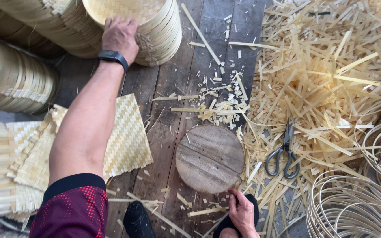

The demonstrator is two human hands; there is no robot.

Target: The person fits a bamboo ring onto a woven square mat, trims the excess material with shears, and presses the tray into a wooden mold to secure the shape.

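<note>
Here, my left hand (pixel 120 35) reaches to the far side and lies spread, fingers curled over the rim of the top woven basket (pixel 148 20) in a stack lying on its side; it grips the edge rather than closing fully. A dark watch (pixel 113 56) sits on that wrist. My right hand (pixel 242 213) is near me at the bottom, fingers loosely bent, fingertips touching the near edge of a round wooden disc (pixel 209 158) that lies flat on the plank floor (pixel 173 79); it holds nothing that I can see. Just left of my left arm lies a flat woven mat (pixel 126 136), part of a loose heap of such mats. Further left more stacked baskets (pixel 14 79) lie on their sides. Right of the disc a pair of grey scissors (pixel 284 152) rests on a big heap of bamboo strips (pixel 327 75), handles toward me. Short offcuts litter the floor between the disc and the basket. At the near right sit coils of thin bamboo hoops (pixel 353 207).
</note>
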